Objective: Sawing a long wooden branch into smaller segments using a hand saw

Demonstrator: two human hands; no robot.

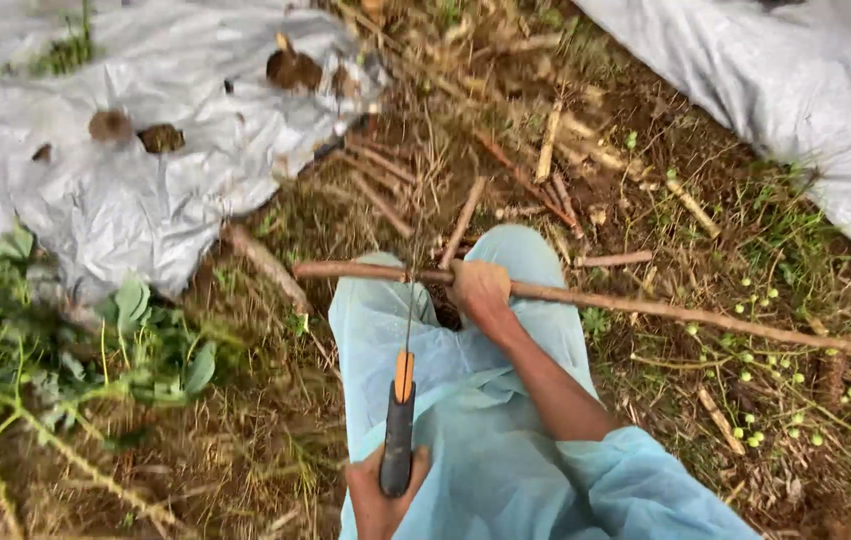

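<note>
- Right hand [481, 290]: closed around a long brown stick [646, 307], grip clamped near the stick's left end, arm in a pale blue sleeve [636, 480].
- Stick: lies level across the person's knees, running from just left of the pale blue trousers [386, 320] out to the right edge of view; it shows in one piece.
- Left hand [381, 495]: fingers wrapped on the black and orange handle of a hand saw [401, 420]; the thin blade points up towards the stick and meets it just left of the right hand.
- Progress, as judged: no cut through the stick can be seen; whether a notch is begun is too small to tell.
- Ground [276, 440]: dry grass, soil, short cut stick pieces [546, 145] lying loose ahead.
- Grey plastic sheets [126, 190] at upper left, with holes, and upper right.
- Green leafy stems [66, 350] at left; small green berries [761, 300] scattered at right.
</note>
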